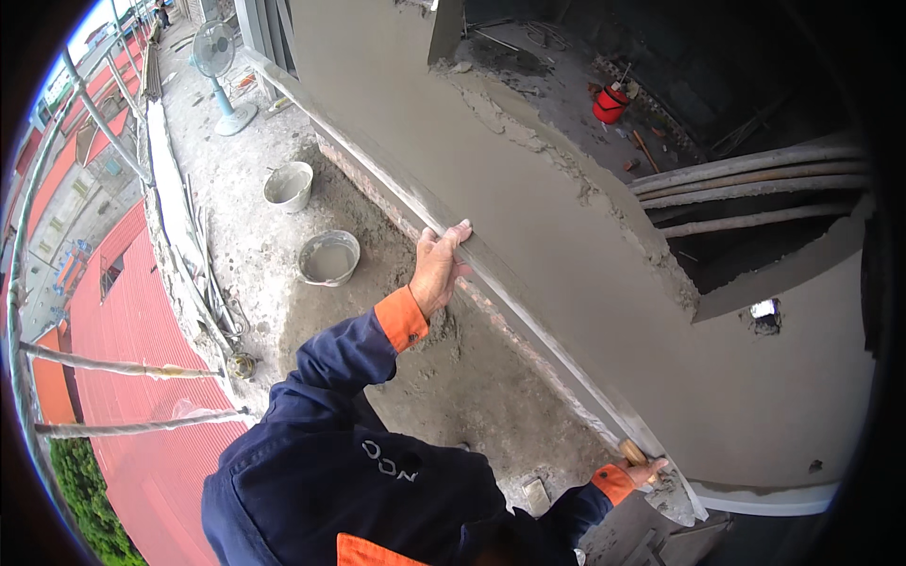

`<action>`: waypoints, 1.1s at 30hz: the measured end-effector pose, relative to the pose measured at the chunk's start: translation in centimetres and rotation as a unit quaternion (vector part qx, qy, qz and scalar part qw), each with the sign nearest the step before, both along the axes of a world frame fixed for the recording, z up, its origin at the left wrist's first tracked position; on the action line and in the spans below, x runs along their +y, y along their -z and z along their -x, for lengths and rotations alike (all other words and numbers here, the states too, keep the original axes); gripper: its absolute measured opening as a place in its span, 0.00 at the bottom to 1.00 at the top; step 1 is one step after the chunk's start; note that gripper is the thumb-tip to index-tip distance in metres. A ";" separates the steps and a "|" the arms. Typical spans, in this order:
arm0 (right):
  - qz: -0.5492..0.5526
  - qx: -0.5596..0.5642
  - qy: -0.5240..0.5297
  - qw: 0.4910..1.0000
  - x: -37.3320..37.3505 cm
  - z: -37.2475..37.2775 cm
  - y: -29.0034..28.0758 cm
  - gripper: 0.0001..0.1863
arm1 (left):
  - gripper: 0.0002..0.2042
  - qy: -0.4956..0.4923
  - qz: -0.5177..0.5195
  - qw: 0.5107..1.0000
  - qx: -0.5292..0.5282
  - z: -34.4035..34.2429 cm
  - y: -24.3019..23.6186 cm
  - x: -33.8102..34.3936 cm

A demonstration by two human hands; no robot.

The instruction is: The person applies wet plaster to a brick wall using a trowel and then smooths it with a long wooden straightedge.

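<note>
A long, narrow plasterer's straightedge [552, 330] lies slantwise along the lower part of a wall [566, 255] coated in smooth grey plaster. My left hand [438, 268] is closed round the straightedge near its middle, fingertips over the far edge. Close to its near right end, my right hand [645, 472] grips the wooden handle of a trowel [633, 453]. Grey mortar sits on the blade [672, 502], beside the straightedge's tip. Part of the right hand's grip is hidden, so I cannot tell whether it also presses the straightedge.
Two buckets [288, 187] [329, 258] of grey mix stand on the rough floor at left, with a pedestal fan [215, 71] farther back. Scaffold rails [123, 368] border the drop over red roofs [151, 349]. Beyond the wall opening are a red bucket [611, 103] and poles [755, 179].
</note>
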State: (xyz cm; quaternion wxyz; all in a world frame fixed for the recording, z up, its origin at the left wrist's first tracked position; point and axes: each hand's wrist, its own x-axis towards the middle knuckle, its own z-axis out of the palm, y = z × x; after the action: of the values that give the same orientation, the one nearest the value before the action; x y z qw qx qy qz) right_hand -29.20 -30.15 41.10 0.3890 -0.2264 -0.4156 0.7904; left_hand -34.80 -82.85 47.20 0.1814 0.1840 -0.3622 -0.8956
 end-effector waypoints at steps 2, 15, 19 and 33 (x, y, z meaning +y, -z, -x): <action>-0.047 -0.061 0.051 0.996 -1.1 2.0 1.1 0.32 | 0.20 -0.003 0.002 1.000 0.017 2.6 1.5 -3.3; -0.191 -0.042 0.007 0.981 -10.6 13.6 -3.9 0.28 | 0.31 0.029 -0.019 0.994 0.107 15.1 0.9 -10.6; -0.200 0.011 -0.023 0.980 -13.2 16.0 -5.7 0.27 | 0.32 0.038 0.021 0.998 0.045 17.1 -1.6 -12.0; -0.193 0.046 -0.016 0.980 -11.2 21.1 -7.5 0.33 | 0.37 0.050 0.005 0.998 0.039 20.7 -5.0 -12.2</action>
State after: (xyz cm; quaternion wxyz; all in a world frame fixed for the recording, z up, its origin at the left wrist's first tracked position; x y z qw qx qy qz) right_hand -50.31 -41.36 48.61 0.4310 -0.1040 -0.5456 0.7111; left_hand -55.48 -95.09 52.19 0.1516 0.1300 -0.3678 -0.9082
